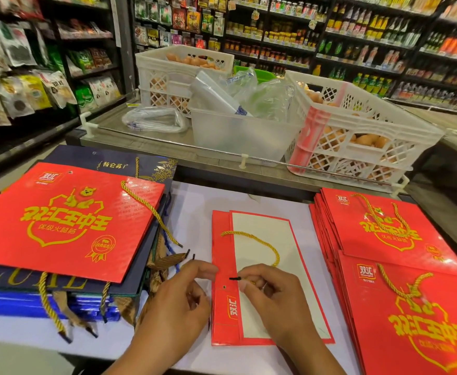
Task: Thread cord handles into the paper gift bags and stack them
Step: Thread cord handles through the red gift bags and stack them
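The white table [192,212] carries 1 flat red bag [262,315] at centre, a mixed bag stack [67,220] at left, and a red bag stack [400,280] at right.
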### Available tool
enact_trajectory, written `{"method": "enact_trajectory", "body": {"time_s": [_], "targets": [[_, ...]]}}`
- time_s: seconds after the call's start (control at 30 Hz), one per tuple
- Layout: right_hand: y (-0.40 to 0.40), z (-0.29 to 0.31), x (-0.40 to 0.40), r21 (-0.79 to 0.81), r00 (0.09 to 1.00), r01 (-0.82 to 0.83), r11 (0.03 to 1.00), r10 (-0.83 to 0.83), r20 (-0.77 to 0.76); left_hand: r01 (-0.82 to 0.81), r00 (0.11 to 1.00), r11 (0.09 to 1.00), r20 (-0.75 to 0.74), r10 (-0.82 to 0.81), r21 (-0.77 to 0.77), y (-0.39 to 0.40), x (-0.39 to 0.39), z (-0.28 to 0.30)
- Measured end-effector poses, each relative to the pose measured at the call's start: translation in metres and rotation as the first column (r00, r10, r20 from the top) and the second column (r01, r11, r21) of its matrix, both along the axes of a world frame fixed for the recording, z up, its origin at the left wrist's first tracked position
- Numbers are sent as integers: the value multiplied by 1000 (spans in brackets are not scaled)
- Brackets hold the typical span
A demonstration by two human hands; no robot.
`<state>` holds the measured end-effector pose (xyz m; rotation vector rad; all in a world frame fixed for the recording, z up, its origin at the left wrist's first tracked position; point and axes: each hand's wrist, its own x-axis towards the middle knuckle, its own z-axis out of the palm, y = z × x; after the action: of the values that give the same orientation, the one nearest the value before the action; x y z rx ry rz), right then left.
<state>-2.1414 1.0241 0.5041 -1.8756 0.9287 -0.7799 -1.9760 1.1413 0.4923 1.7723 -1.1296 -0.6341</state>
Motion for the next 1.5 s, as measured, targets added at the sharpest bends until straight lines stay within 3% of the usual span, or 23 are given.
{"method": "enact_trajectory", "body": {"time_s": [0.3, 0.57, 0.97, 1.27, 1.5], "targets": [[-6, 4, 2, 9, 997, -42, 999, 43, -59, -35, 983, 999, -183, 30, -25, -9, -1, -2], [-2, -6, 0, -16, 996, -74, 997, 73, -54, -17, 981, 999, -194, 10, -35, -9, 2, -8], [-2, -14, 5, -153, 972, -128, 980, 93, -217, 6, 976, 999, -218, -13, -34, -7, 3, -9], [5, -19, 1, -239, 993, -78, 968, 53, -108, 3, 951, 997, -308, -27, -79, -8, 3, -2], [5, -19, 1, -315, 985, -129, 940, 85, -149, -26, 952, 996, -307, -3, -90, -9, 0, 1]]}}
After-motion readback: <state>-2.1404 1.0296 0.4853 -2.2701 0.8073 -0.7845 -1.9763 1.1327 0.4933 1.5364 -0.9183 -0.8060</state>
